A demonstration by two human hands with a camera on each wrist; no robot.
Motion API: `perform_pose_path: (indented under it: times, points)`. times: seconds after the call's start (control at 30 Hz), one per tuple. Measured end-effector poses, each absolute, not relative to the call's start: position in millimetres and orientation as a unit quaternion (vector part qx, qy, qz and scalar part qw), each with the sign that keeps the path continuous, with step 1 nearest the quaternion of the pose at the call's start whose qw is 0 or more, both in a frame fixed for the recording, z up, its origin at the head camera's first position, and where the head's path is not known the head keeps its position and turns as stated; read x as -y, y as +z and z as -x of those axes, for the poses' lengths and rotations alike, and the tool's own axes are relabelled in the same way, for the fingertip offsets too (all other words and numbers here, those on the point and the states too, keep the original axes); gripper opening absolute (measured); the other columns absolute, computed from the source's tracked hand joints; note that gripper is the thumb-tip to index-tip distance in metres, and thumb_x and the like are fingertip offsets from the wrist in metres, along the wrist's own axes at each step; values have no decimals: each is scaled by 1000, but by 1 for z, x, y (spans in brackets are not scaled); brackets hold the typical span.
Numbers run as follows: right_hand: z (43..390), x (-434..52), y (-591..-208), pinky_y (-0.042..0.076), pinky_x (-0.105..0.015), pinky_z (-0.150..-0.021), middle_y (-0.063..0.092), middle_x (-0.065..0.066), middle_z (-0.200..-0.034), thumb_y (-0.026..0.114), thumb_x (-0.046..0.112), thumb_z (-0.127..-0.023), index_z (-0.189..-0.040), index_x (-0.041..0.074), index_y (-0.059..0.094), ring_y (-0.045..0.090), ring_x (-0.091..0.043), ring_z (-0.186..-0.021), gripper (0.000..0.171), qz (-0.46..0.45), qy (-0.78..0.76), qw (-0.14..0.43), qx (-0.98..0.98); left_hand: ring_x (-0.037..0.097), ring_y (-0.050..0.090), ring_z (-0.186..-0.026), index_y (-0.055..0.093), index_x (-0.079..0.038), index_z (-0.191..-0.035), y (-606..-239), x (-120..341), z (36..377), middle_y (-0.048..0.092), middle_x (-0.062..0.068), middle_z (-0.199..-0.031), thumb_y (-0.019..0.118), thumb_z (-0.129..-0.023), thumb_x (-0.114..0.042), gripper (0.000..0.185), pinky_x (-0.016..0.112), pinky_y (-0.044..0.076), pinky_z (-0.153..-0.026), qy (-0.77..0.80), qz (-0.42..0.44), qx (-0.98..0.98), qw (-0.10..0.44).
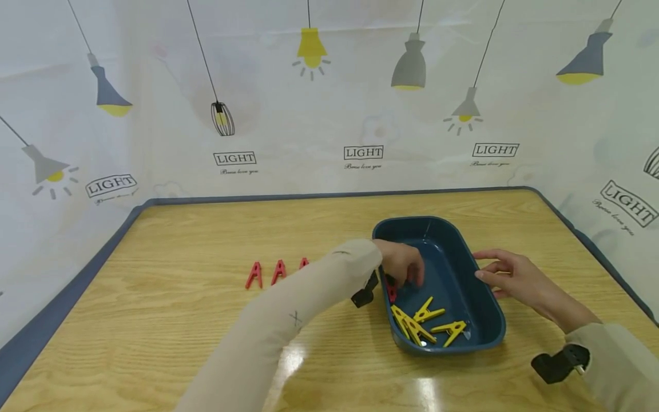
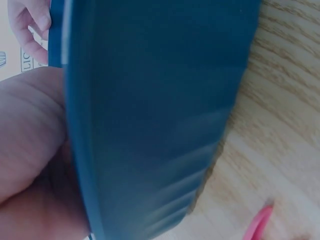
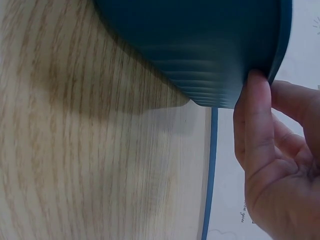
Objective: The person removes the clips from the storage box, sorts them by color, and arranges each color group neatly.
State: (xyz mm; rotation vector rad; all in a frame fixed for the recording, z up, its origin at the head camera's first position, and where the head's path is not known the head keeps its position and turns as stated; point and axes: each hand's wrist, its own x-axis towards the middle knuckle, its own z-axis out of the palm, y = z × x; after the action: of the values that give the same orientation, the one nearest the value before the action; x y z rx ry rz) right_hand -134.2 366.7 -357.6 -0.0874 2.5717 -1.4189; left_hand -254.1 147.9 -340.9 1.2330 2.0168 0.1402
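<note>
A dark blue plastic tub (image 1: 437,252) stands on the table. My left hand (image 1: 401,263) reaches over its left rim with fingers bent down inside; whether they hold anything is hidden. Just below that hand, a red clothespin (image 1: 392,293) shows against the inner left wall. Several yellow clothespins (image 1: 454,330) lie at the tub's near end. At the right side, the fingertips of my right hand (image 1: 520,277) touch the tub's wall near the rim, fingers mostly extended. Left of the tub, red clothespins (image 1: 278,271) stand in a row, partly covered by my left sleeve.
The wooden table (image 1: 170,297) has a blue-edged cloth (image 1: 329,103) printed with lamps rising behind and at the sides. My left forearm (image 1: 288,320) crosses over the table's middle. A black wrist camera (image 1: 558,364) sits at my right cuff.
</note>
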Motion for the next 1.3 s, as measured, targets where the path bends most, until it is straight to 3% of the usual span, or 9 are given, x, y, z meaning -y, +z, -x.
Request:
perform_pose_path:
  times: [0.27, 0.8, 1.1, 1.3]
  points:
    - [134, -367, -359, 51, -38, -68, 56, -19, -100, 51, 25, -91, -132, -3, 32, 59, -17, -82, 53, 30, -474, 96, -875, 7, 53, -87, 66, -11, -97, -339, -145, 248, 59, -2, -94, 57, -74, 16, 37, 15, 45, -65, 44, -483, -791, 373]
    - [136, -367, -360, 51, -37, -67, 56, -19, -101, 52, 26, -90, -132, -3, 32, 58, -20, -83, 54, 24, -477, 96, -873, 6, 51, -80, 67, -13, -91, -340, -147, 245, 57, -3, -86, 72, -68, 6, 30, 14, 42, -66, -21, -507, -786, 353]
    - [136, -367, -360, 51, -38, -68, 56, -18, -100, 52, 26, -90, -132, -3, 32, 58, -21, -83, 55, 22, -476, 99, -873, 6, 51, -84, 66, -12, -93, -344, -146, 250, 58, -4, -91, 72, -69, 2, 29, 14, 42, -67, 59, -504, -793, 337]
    - [136, -367, -360, 51, -39, -68, 56, -18, -100, 52, 26, -90, -132, -3, 32, 58, -22, -84, 55, 19, -478, 100, -872, 5, 51, -84, 64, -12, -96, -352, -149, 253, 57, -5, -93, 74, -68, -1, 32, 13, 41, -68, 101, -505, -804, 297]
